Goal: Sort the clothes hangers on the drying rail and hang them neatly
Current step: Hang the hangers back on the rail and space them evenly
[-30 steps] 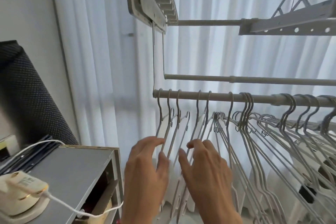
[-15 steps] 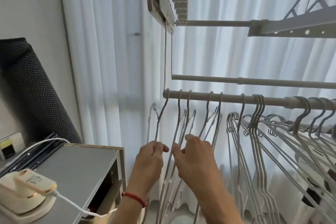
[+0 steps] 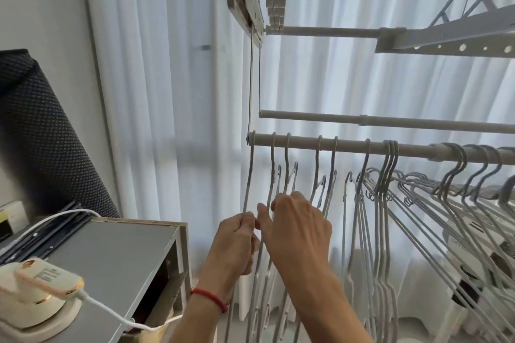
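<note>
Hangers [image 3: 387, 175]: hooked along drying rail [image 3: 348, 147] | left hand [image 3: 237, 245]: end hanger [image 3: 249, 175] wire pinched below rail tip | right hand [image 3: 295, 228]: fingers curled among next wires, grasp cannot be told | Risk: end hook judged liable to be pulled off rail tip; neighbouring wires could be snagged.

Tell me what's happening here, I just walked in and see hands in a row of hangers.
A person is sorting white wire hangers on the drying rail. The left hand pinches the leftmost hanger near the rail's end, and the right hand reaches into the next few hangers beside it. Those near the left end hang spaced apart; further right, the other hangers are bunched and splayed at angles, not yet tidied.
</note>
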The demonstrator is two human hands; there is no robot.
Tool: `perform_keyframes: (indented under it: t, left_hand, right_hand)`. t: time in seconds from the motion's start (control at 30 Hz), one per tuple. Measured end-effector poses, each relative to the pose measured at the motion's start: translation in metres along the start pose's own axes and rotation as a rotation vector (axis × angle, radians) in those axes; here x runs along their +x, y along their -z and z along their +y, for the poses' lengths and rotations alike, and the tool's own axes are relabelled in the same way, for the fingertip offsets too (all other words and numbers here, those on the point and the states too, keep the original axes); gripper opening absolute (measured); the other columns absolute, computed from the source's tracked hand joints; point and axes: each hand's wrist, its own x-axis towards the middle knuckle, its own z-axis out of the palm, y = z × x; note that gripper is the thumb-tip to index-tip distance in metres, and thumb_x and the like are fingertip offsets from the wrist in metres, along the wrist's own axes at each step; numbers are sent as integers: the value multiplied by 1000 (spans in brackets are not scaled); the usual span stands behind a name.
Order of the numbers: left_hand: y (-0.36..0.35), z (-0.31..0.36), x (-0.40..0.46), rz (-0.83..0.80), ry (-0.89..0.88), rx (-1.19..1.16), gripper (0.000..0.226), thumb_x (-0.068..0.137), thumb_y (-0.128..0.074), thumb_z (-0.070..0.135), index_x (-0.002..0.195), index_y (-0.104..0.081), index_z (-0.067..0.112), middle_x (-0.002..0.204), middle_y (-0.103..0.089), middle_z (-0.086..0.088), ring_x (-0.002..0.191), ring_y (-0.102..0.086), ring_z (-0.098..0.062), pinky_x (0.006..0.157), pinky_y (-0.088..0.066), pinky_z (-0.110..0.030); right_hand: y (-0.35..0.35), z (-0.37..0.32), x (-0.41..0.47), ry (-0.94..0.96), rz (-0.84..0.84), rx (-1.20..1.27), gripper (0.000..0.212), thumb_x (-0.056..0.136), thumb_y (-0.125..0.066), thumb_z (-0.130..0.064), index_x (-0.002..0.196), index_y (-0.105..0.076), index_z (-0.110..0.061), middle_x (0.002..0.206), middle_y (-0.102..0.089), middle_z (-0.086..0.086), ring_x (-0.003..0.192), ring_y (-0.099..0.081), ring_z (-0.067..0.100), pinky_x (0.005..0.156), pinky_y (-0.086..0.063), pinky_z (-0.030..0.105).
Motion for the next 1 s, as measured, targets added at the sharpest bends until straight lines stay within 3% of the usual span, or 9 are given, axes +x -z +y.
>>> perform_keyframes:
  t: [0.1, 0.17, 0.33, 0.4, 0.47, 0.57, 0.7, 0.8, 1.0]
  left_hand:
    - [-5, 3, -3, 0, -1, -25, 55, 109, -38, 33, 58, -56, 21, 52, -35, -2, 35, -22, -11, 40, -20, -15]
    - [-6, 3, -3, 6, -9, -29, 47, 109, -38, 33, 68, -51, 15, 54, -34, -2, 37, -20, -10, 42, -18, -16]
    - [-5, 0, -3, 26, -10, -27, 46, 108, -41, 33, 70, -59, 16, 58, -40, -5, 39, -23, -13, 43, -20, -20]
    - [-3, -2, -2, 49, -31, 37, 39, 104, -47, 37, 76, -62, 15, 64, -46, -8, 42, -33, -17, 43, -27, -24]
    - [-1, -4, -1, 89, -66, 143, 30, 101, -51, 41, 87, -64, 17, 70, -60, -6, 44, -48, -17, 47, -40, -29]
    - [1, -5, -1, 115, -108, 188, 18, 98, -52, 44, 100, -62, 28, 77, -70, -2, 47, -59, -15, 57, -52, -32]
    - [-1, -5, 0, 87, -117, 177, 18, 95, -59, 43, 105, -58, 28, 76, -74, -1, 48, -58, -16, 53, -50, -29]
    - [-4, -7, -1, 50, -118, 159, 25, 93, -63, 48, 108, -57, 28, 78, -76, 0, 49, -57, -16, 56, -52, -29]
    - [-5, -9, -4, 18, -114, 118, 31, 89, -68, 46, 110, -59, 25, 79, -76, -2, 50, -57, -15, 52, -50, -26]
  right_hand:
    - [-2, -1, 5, 5, -43, -54, 38, 102, -49, -36, 67, -47, -19, 67, -45, -8, 62, -49, 18, 49, -23, 28]
    - [-3, 0, 8, 2, -61, -54, 41, 101, -48, -31, 62, -38, -21, 61, -43, -7, 53, -39, 15, 47, -19, 27]
    - [-3, 1, 10, -7, -89, -31, 42, 102, -46, -36, 64, -37, -21, 64, -45, -6, 60, -47, 18, 49, -23, 28]
    - [-3, 2, 7, 3, -60, -19, 41, 104, -42, -41, 69, -47, -20, 69, -51, -6, 66, -53, 20, 55, -30, 30]
    - [-2, 5, 5, -11, 9, 34, 33, 106, -38, -42, 92, -58, -20, 87, -60, -5, 76, -62, 21, 63, -38, 31]
    - [-2, 12, 4, -49, 38, 125, 20, 105, -42, -35, 114, -47, -18, 100, -58, -3, 88, -66, 24, 67, -38, 32]
    - [-6, 21, 10, -62, -98, 105, 9, 103, -47, -22, 107, -43, -15, 81, -52, -1, 86, -63, 26, 69, -44, 35]
    - [-8, 25, 11, -53, -131, 115, 5, 103, -48, -19, 101, -47, -15, 79, -56, 1, 86, -66, 28, 74, -54, 40]
    - [-13, 33, 16, -68, -99, 130, 6, 102, -49, -15, 97, -53, -13, 67, -47, -4, 63, -52, 14, 53, -38, 25]
